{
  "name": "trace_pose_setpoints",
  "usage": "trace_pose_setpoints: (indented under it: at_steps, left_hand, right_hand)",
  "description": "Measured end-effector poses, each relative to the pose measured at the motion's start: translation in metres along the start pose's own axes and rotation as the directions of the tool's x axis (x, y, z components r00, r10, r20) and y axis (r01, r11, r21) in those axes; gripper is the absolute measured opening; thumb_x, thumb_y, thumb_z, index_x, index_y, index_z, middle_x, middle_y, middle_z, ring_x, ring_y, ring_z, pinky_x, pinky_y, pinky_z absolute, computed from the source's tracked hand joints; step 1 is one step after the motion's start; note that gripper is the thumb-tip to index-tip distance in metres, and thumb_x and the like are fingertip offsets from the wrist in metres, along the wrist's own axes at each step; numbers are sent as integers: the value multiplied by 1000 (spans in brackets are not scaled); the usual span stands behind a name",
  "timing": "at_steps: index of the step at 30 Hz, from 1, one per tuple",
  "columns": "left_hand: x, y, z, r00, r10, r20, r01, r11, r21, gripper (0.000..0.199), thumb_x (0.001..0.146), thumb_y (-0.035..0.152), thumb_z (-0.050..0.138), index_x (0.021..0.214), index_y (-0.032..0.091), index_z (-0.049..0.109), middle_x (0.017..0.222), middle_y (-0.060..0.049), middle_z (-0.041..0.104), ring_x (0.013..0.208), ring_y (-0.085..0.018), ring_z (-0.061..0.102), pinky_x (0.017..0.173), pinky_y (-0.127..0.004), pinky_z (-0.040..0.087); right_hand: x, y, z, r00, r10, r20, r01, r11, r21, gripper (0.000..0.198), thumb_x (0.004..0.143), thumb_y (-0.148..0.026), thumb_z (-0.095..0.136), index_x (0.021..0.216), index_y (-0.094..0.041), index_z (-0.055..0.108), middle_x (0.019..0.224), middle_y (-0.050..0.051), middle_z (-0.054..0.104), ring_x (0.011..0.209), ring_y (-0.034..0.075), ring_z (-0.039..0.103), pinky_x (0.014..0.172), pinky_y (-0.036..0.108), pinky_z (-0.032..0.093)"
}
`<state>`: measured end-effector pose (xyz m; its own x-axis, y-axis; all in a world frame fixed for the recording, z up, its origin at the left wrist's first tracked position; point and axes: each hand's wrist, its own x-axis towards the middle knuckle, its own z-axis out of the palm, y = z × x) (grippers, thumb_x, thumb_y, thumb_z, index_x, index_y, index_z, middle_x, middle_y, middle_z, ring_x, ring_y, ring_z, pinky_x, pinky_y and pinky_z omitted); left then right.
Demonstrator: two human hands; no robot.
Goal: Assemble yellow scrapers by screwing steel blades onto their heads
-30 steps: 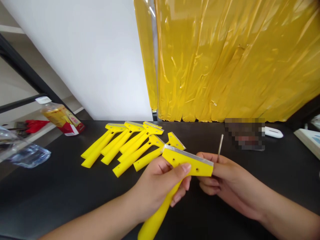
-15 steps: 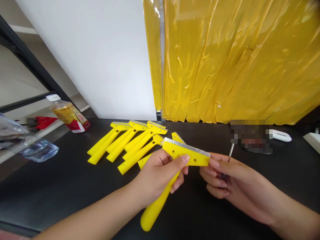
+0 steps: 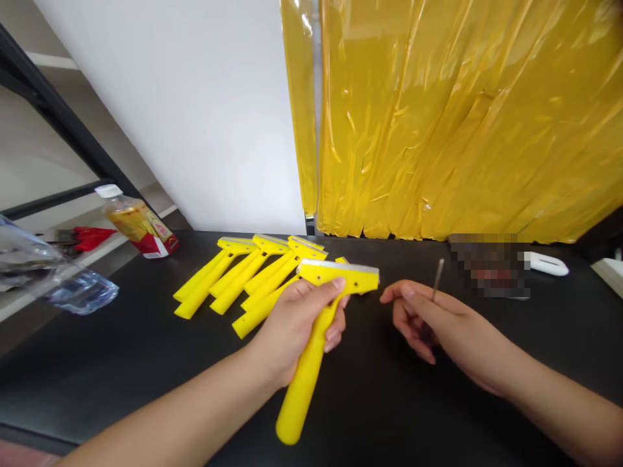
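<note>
My left hand (image 3: 304, 318) is closed around the neck of a yellow scraper (image 3: 302, 389), its thumb lying on the head. A metal blade edge runs along the top of that head, and two small holes show in its face. To the right, apart from the scraper, my right hand (image 3: 428, 318) has its fingers curled round a screwdriver (image 3: 439, 275). The metal shaft points upward; its dark handle is mostly hidden in the palm. Behind my left hand several more yellow scrapers (image 3: 228, 285) lie side by side on the black table (image 3: 146, 363).
A drink bottle with a white cap (image 3: 139, 220) stands at the back left, beside a clear plastic bottle (image 3: 73, 285). A white panel (image 3: 204, 117) and yellow plastic strips (image 3: 438, 130) rise behind the table. At the back right lie a white object (image 3: 549, 263) and a pixelated patch.
My left hand has drawn the scraper a little left, away from my right hand. The right hand's fingers have come off the scraper's corner and still hold the screwdriver.
</note>
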<state>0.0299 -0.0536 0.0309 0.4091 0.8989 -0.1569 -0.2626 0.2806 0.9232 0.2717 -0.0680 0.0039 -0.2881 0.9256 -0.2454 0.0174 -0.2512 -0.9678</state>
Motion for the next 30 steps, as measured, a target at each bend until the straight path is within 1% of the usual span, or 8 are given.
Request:
trace_pose_setpoints:
  at_steps: [2, 4, 6, 9, 12, 14, 18, 30]
  left_hand:
    - [2, 6, -5, 1000, 18, -25, -18, 1000, -19, 35, 104, 41, 65, 79, 17, 62, 49, 2, 52, 43, -9, 45, 48, -21, 36]
    - [3, 11, -8, 999, 30, -39, -31, 999, -28, 35, 103, 41, 66, 78, 17, 62, 51, 2, 52, 44, -9, 45, 48, -21, 36]
    - [3, 14, -9, 998, 44, -46, -45, 999, -25, 35, 102, 41, 67, 77, 17, 62, 51, 2, 51, 44, -9, 45, 48, -21, 36]
    - [3, 14, -7, 997, 49, -55, -51, 998, -29, 35, 101, 41, 69, 76, 17, 61, 51, 2, 51, 44, -9, 44, 48, -21, 36]
    - [3, 12, -5, 996, 30, -89, -35, 998, -55, 33, 98, 40, 72, 77, 18, 60, 52, 2, 51, 44, -9, 44, 47, -21, 37]
    - [3, 10, -5, 994, 17, -111, -25, 997, -67, 33, 98, 40, 74, 78, 18, 59, 52, 3, 50, 43, -8, 43, 45, -20, 37]
    - [2, 10, -5, 995, 7, -96, -13, 998, -64, 33, 100, 42, 72, 81, 19, 57, 51, 5, 47, 41, -7, 38, 43, -19, 32]
    - [3, 9, -6, 997, 4, -71, -6, 999, -37, 34, 106, 43, 62, 82, 20, 56, 50, 6, 45, 40, -7, 38, 43, -19, 30]
  right_hand:
    - [8, 4, -8, 997, -17, -81, -4, 967, -253, 37, 100, -62, 66, 104, -25, 61, 71, -6, 53, 52, 10, 38, 46, 23, 29]
    - [12, 6, -13, 989, -72, -130, 16, 922, -387, 32, 95, -54, 73, 100, -25, 61, 77, -4, 57, 58, 11, 42, 48, 23, 33]
    - [11, 6, -15, 980, -131, -147, 56, 900, -432, 27, 95, -51, 72, 105, -26, 64, 85, -1, 63, 65, 13, 49, 54, 25, 42]
    - [7, 6, -14, 986, -126, -110, 53, 861, -506, 33, 99, -55, 64, 119, -30, 70, 87, 0, 67, 72, 18, 59, 65, 31, 50]
    - [6, 11, -11, 992, -122, -39, 75, 797, -599, 33, 102, -58, 61, 120, -32, 72, 93, 1, 73, 88, 23, 66, 80, 36, 51]
    - [8, 15, -10, 992, -127, -18, 89, 789, -608, 29, 103, -57, 60, 114, -32, 69, 93, 0, 73, 89, 22, 65, 79, 35, 49]
    - [9, 17, -10, 994, -113, -2, 95, 845, -526, 26, 105, -54, 60, 102, -28, 64, 82, -2, 66, 77, 18, 57, 70, 30, 44]
    - [9, 13, -8, 994, -106, 14, 100, 870, -483, 25, 102, -50, 63, 96, -26, 67, 79, -2, 64, 73, 16, 55, 67, 28, 43]
